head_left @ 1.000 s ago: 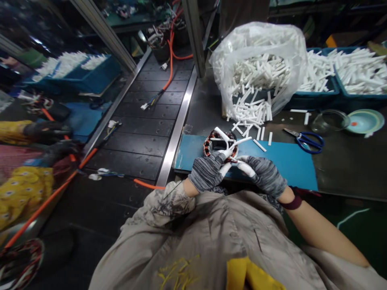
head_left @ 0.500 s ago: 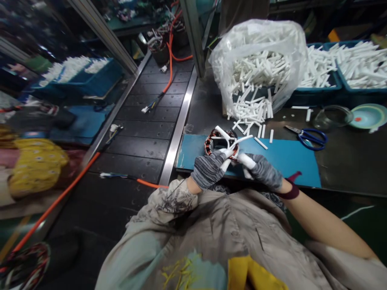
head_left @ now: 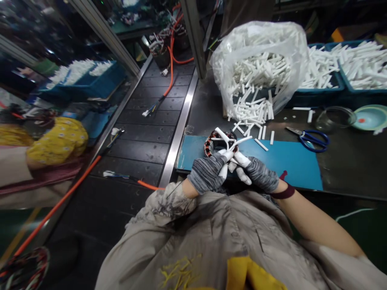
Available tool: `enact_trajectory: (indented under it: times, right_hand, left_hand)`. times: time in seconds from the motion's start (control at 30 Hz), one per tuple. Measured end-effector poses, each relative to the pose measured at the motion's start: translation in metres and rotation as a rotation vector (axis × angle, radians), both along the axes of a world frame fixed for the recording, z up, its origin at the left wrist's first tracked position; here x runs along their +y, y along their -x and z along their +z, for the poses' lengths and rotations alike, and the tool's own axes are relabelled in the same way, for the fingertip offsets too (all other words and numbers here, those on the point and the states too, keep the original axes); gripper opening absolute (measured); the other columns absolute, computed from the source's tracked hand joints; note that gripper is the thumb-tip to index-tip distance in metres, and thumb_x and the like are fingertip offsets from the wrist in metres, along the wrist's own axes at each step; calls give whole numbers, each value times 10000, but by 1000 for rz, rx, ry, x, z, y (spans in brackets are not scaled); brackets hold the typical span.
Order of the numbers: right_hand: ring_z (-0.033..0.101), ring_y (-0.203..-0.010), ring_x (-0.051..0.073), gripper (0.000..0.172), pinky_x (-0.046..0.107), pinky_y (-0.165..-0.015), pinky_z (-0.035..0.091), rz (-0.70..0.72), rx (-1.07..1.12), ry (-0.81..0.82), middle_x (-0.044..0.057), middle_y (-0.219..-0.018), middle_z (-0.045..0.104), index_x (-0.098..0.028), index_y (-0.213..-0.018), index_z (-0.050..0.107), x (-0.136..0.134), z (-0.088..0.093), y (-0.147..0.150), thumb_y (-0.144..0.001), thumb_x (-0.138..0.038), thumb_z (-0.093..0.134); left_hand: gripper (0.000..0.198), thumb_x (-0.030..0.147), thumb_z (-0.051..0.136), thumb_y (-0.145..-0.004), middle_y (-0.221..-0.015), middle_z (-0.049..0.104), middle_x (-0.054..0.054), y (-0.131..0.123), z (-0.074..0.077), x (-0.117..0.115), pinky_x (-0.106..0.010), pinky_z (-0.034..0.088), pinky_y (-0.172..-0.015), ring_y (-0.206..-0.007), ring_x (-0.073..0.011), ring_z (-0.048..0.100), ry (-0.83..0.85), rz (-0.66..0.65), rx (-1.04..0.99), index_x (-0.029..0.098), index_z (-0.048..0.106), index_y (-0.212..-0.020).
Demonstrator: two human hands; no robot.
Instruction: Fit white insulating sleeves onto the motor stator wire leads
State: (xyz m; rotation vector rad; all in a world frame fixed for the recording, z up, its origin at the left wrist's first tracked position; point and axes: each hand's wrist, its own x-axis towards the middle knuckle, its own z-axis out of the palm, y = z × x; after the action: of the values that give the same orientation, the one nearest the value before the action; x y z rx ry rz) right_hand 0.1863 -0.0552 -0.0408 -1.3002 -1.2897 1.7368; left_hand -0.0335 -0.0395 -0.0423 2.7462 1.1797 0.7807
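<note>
A ring-shaped motor stator with dark windings and orange-red lacing sits on a blue mat. White sleeves stick up and out from its near side. My left hand, in a grey knit glove with white fingertips, is closed on a white-sleeved lead at the stator's near rim. From the right, my gloved right hand meets it there, thumb and forefinger pinched together. Whatever lies between the right fingertips is too small and covered to make out. Loose white sleeves lie just beyond the stator.
Behind the mat stands a clear plastic bag of white sleeves, beside blue bins of them. Blue-handled scissors, a glass bowl and a pale green dish are to the right. Leftward runs a conveyor with orange cables; a co-worker's yellow sleeve is beyond.
My right fingertips have shifted slightly left, against the left fingertips at the stator's near rim. The stator stays in place. At far left the co-worker's yellow sleeve has moved right and up.
</note>
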Motion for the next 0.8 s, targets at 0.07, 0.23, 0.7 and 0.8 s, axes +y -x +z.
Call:
enact_trajectory:
  times: [0.07,0.23,0.7,0.8]
  right_hand:
    - [646,-543,181,683,307,-562,557,-106,-65,-71,53,-660,725,-198,-1005,764,-3,-3,-23,-995,-820,481]
    - [735,-726,255,673,423,-752,617,-533,-382,-254,92,-836,788,-194,-1164,728,-22,-34,-96,-1012,-792,461]
    - [802,-908,358,538,608,-994,614,-538,-633,-419,113,-972,840,-241,-1031,792,-35,-85,-120,-910,-717,573]
    - [812,-976,360,475,592,-1019,625,-525,-630,-479,89,-1031,848,-271,-1026,797,-35,-96,-122,-915,-681,585]
  left_hand:
    - [538,355,611,-1018,-1419,745,-133,13,20,1,-388,609,-1126,-1276,-264,744,6,36,8,173,617,-1524]
    - [812,609,790,-874,-1453,709,-161,26,28,21,-550,432,-1295,-1405,-350,639,79,-61,106,152,604,-1518]
    - [405,467,762,-893,-1092,791,-143,41,24,30,-474,631,-967,-1012,-325,768,279,47,444,209,776,-1206]
    - [391,439,778,-870,-1114,814,-114,74,44,42,-409,622,-952,-1014,-309,784,461,252,529,225,786,-1197]
